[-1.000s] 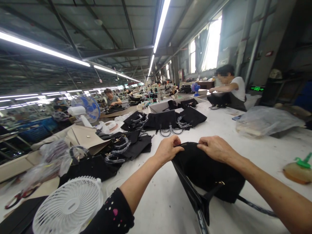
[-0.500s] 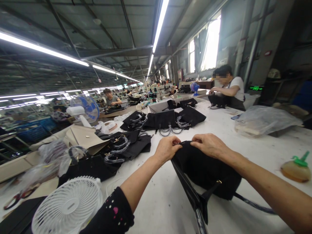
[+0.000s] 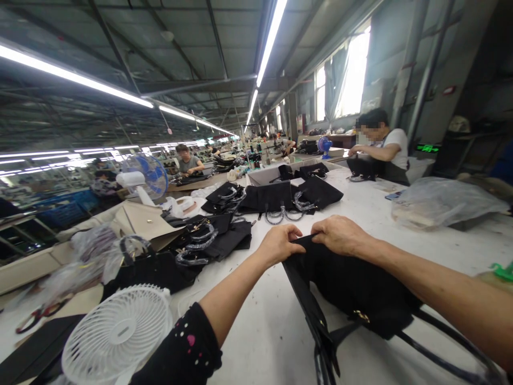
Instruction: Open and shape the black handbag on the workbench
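A black handbag (image 3: 360, 283) lies tilted on the white table in front of me, with its plastic-wrapped handles toward me and a small gold ring at a strap. My left hand (image 3: 282, 243) pinches the far left corner of the bag between thumb and fingers. Close beside it, my right hand (image 3: 339, 235) grips the same far edge, thumb and fingers closed on the black material. The wrapped handle (image 3: 444, 363) loops out under my right forearm. What lies inside the bag is hidden.
Several black handbags (image 3: 268, 197) lie beyond my hands and to the left. A white fan (image 3: 120, 331) stands at the near left, scissors (image 3: 30, 321) beside it. Clear plastic (image 3: 449, 200) covers something at right, near a green-topped bottle (image 3: 503, 272). A co-worker (image 3: 385, 144) sits across the table.
The bag has shifted slightly and its wrapped handle now shows more at the lower right. Both hands keep hold of its far edge. The view has turned slightly left.
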`<state>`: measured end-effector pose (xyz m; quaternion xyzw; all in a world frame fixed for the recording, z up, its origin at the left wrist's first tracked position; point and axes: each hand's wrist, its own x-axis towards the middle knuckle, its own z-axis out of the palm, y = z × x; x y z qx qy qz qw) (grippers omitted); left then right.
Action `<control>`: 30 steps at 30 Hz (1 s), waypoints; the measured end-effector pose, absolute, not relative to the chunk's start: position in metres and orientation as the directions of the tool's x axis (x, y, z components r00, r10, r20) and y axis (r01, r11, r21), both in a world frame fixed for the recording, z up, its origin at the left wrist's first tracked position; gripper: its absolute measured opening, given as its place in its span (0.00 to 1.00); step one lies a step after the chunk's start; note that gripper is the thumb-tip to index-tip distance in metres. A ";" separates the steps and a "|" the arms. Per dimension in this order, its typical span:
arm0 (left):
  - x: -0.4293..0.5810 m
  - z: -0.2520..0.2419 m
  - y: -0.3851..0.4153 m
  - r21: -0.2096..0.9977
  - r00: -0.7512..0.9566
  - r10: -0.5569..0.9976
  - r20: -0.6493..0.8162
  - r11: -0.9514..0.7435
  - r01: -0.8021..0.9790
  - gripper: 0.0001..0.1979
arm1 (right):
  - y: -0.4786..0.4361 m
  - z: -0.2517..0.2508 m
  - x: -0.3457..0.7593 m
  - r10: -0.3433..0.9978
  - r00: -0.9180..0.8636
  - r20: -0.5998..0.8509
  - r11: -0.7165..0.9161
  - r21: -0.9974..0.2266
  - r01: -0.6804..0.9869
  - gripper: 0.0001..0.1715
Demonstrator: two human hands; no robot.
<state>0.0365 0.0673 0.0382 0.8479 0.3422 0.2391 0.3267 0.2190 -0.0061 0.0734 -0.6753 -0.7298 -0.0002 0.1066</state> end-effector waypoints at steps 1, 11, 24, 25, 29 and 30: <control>0.037 0.036 0.069 0.751 0.660 0.739 0.136 -0.511 0.418 0.15 | -0.008 0.074 0.222 0.988 -0.042 0.147 0.063 -0.136 0.989 0.10; 0.044 0.024 0.075 0.874 0.565 0.820 0.090 -0.337 0.350 0.09 | -0.009 0.059 0.238 0.982 -0.011 0.187 0.049 -0.200 0.979 0.12; 0.039 0.025 0.073 0.719 0.486 0.848 0.213 -0.473 0.510 0.08 | 0.005 0.066 0.217 0.960 -0.170 0.222 0.200 -0.119 0.973 0.09; 0.039 0.025 0.072 0.708 0.489 0.843 0.223 -0.485 0.514 0.08 | 0.005 0.068 0.216 0.961 -0.191 0.201 0.213 -0.092 0.973 0.09; 0.043 0.028 0.067 0.665 0.492 0.835 0.246 -0.514 0.542 0.06 | 0.005 0.066 0.212 0.941 -0.291 0.170 0.287 0.047 0.957 0.11; 0.044 0.029 0.065 0.663 0.495 0.835 0.240 -0.514 0.545 0.06 | 0.006 0.064 0.211 0.931 -0.320 0.177 0.310 0.083 0.947 0.11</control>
